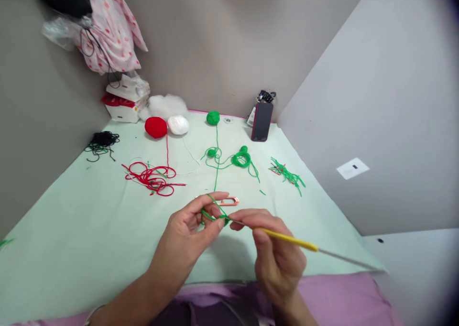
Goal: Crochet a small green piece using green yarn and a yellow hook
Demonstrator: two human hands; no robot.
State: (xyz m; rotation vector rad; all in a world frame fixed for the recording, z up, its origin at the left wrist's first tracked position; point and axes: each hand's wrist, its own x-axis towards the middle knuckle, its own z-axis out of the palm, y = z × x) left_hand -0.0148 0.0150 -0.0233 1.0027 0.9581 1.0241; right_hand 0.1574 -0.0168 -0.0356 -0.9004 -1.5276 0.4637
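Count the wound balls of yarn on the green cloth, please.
3, in a row near the far wall: red ball at left, white ball touching it, green ball further right. Loose tangles are not counted; none seems hidden.

**Corner nook, grey walls**

Plain grey walls meet in a corner behind a bench covered in pale green cloth. The right-hand wall slants in close, carrying a small white label. Light is soft and even.

Your left hand and right hand are showing bare, both forearms unsleeved. At the lower left edge, a thin pale bangle is circling your left wrist.
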